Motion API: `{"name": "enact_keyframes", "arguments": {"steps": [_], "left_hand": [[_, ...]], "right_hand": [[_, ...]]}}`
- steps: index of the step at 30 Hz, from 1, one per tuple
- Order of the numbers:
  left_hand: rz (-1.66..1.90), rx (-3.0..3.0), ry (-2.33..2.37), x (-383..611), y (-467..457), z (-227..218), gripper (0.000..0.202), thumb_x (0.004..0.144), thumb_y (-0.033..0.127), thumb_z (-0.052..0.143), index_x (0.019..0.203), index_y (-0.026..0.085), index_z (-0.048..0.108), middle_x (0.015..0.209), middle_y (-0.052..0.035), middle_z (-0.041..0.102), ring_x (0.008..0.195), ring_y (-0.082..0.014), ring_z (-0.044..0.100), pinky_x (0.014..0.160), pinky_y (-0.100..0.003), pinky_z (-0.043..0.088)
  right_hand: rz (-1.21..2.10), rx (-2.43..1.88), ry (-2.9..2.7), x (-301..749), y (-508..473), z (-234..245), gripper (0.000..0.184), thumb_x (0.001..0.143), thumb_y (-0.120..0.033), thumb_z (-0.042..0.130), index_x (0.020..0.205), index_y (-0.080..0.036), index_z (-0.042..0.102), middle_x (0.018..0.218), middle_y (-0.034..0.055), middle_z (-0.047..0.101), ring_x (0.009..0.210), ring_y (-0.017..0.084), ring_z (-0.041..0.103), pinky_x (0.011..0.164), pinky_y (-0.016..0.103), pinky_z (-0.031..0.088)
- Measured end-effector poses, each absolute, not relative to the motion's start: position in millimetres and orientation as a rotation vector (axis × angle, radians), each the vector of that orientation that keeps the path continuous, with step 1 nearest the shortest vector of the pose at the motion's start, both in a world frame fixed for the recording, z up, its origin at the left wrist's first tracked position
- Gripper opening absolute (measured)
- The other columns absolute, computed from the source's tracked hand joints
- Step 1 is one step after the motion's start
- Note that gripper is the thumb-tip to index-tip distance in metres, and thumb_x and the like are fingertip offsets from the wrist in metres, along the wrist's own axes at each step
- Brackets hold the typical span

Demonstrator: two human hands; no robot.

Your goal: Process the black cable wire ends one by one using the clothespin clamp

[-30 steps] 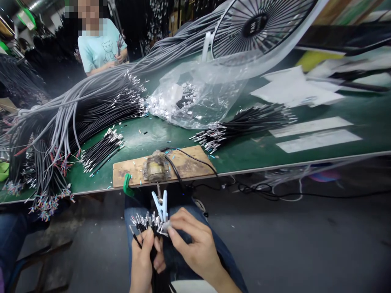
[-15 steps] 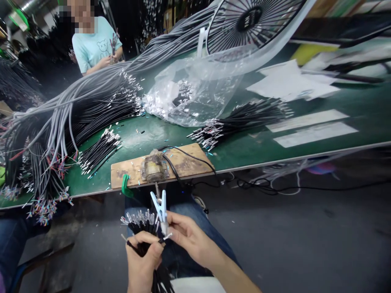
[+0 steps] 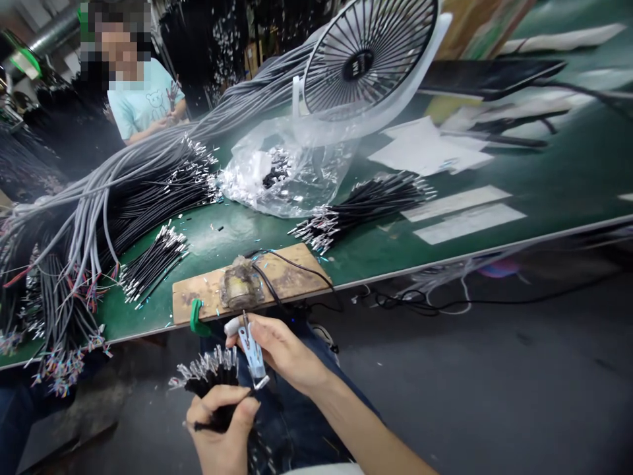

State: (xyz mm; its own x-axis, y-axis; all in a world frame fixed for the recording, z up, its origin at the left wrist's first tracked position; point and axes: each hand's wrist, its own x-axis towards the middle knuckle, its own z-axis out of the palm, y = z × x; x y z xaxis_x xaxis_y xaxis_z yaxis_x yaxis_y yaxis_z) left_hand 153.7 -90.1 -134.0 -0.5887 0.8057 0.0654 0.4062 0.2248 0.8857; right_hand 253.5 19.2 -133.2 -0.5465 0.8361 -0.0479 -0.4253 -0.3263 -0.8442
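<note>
My left hand (image 3: 222,429) is closed around a bundle of black cables (image 3: 210,376), whose stripped, silvery ends fan out above the fist. Between its thumb and forefinger one cable's pale end (image 3: 262,382) sticks out to the right. My right hand (image 3: 279,349) pinches a light-blue clothespin (image 3: 252,353), its jaw end down at that cable end. A white covering (image 3: 231,326) wraps one right fingertip. Just above, a small motor (image 3: 241,284) is fixed to a wooden board (image 3: 297,267); its shaft points towards the clothespin, and whether they touch I cannot tell.
A green clamp (image 3: 196,316) grips the board at the table edge. On the green table (image 3: 366,264) lie short black cables (image 3: 153,264), a longer bundle (image 3: 376,198), a clear plastic bag (image 3: 306,191), grey cables (image 3: 99,185) and a fan (image 3: 366,66). A co-worker (image 3: 143,105) stands behind.
My right hand has moved up and left onto the clothespin's handles, which are now squeezed together. My left hand still holds the bundle, slightly lower and further left. The view has shifted.
</note>
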Motion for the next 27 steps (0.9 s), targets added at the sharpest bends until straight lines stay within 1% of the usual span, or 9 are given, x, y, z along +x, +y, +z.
{"name": "enact_keyframes", "arguments": {"steps": [2, 5, 8, 11, 14, 17, 22, 24, 27], "left_hand": [[1.311, 1.132, 2.101, 155, -90, -134, 0.005, 0.059, 0.028, 0.072, 0.057, 0.024, 0.072, 0.058, 0.0001, 0.069, 0.060, -0.0193, 0.062, 0.066, -0.029, 0.047], [1.299, 1.146, 2.108, 155, -89, -134, 0.006, 0.060, 0.028, 0.071, 0.057, 0.023, 0.072, 0.058, -0.0002, 0.069, 0.060, -0.0192, 0.062, 0.065, -0.029, 0.047], [1.289, 1.157, 2.107, 156, -88, -133, 0.007, 0.061, 0.027, 0.070, 0.057, 0.022, 0.072, 0.057, -0.0008, 0.069, 0.059, -0.0192, 0.062, 0.063, -0.029, 0.047], [1.281, 1.164, 2.097, 157, -87, -133, 0.008, 0.061, 0.028, 0.071, 0.057, 0.022, 0.072, 0.056, -0.0013, 0.069, 0.057, -0.0192, 0.061, 0.060, -0.029, 0.047], [1.278, 1.162, 2.083, 160, -86, -133, 0.009, 0.062, 0.028, 0.070, 0.056, 0.022, 0.072, 0.055, -0.0013, 0.068, 0.057, -0.0192, 0.061, 0.061, -0.029, 0.048], [1.278, 1.155, 2.075, 161, -86, -133, 0.010, 0.063, 0.028, 0.070, 0.056, 0.022, 0.072, 0.056, -0.0012, 0.068, 0.058, -0.0192, 0.062, 0.062, -0.029, 0.049], [1.271, 1.136, 2.058, 160, -89, -132, 0.008, 0.061, 0.028, 0.071, 0.056, 0.022, 0.072, 0.057, -0.0017, 0.069, 0.059, -0.0192, 0.062, 0.065, -0.030, 0.050], [1.263, 1.131, 2.051, 160, -91, -132, 0.007, 0.060, 0.028, 0.071, 0.056, 0.023, 0.072, 0.057, -0.0020, 0.069, 0.059, -0.0195, 0.062, 0.066, -0.031, 0.050], [1.244, 1.108, 2.056, 160, -97, -133, 0.003, 0.058, 0.026, 0.073, 0.056, 0.023, 0.073, 0.057, -0.0017, 0.069, 0.061, -0.0201, 0.063, 0.068, -0.032, 0.051]], "right_hand": [[1.977, -0.626, -1.056, 255, 19, -135, 0.055, 0.071, -0.069, 0.053, 0.069, -0.015, 0.055, 0.067, 0.0019, 0.051, 0.065, 0.013, 0.046, 0.055, 0.023, 0.034], [1.971, -0.660, -1.053, 254, 18, -139, 0.058, 0.068, -0.072, 0.053, 0.062, -0.014, 0.051, 0.061, -0.0001, 0.046, 0.057, 0.010, 0.039, 0.049, 0.022, 0.029], [1.963, -0.678, -1.011, 250, 17, -144, 0.058, 0.069, -0.071, 0.054, 0.059, -0.015, 0.046, 0.056, -0.0024, 0.040, 0.052, 0.008, 0.032, 0.046, 0.022, 0.025], [1.969, -0.661, -0.969, 249, 16, -146, 0.056, 0.070, -0.068, 0.056, 0.058, -0.015, 0.044, 0.055, -0.0036, 0.038, 0.050, 0.007, 0.030, 0.045, 0.022, 0.023], [1.988, -0.646, -0.928, 249, 15, -146, 0.054, 0.070, -0.065, 0.059, 0.057, -0.015, 0.044, 0.055, -0.0038, 0.038, 0.050, 0.007, 0.030, 0.045, 0.022, 0.023], [2.043, -0.618, -0.838, 249, 13, -146, 0.053, 0.069, -0.065, 0.061, 0.058, -0.014, 0.050, 0.056, -0.0024, 0.043, 0.051, 0.008, 0.034, 0.047, 0.021, 0.028], [2.187, -0.538, -0.612, 252, 8, -151, 0.055, 0.069, -0.069, 0.057, 0.072, -0.014, 0.063, 0.063, 0.0019, 0.054, 0.058, 0.013, 0.046, 0.057, 0.025, 0.036], [2.190, -0.543, -0.566, 255, 6, -157, 0.051, 0.071, -0.066, 0.057, 0.076, -0.016, 0.063, 0.065, 0.0017, 0.054, 0.061, 0.013, 0.046, 0.059, 0.025, 0.036], [2.148, -0.612, -0.584, 263, 1, -166, 0.048, 0.075, -0.063, 0.056, 0.072, -0.015, 0.061, 0.062, -0.0004, 0.049, 0.059, 0.010, 0.041, 0.057, 0.023, 0.033]]}}
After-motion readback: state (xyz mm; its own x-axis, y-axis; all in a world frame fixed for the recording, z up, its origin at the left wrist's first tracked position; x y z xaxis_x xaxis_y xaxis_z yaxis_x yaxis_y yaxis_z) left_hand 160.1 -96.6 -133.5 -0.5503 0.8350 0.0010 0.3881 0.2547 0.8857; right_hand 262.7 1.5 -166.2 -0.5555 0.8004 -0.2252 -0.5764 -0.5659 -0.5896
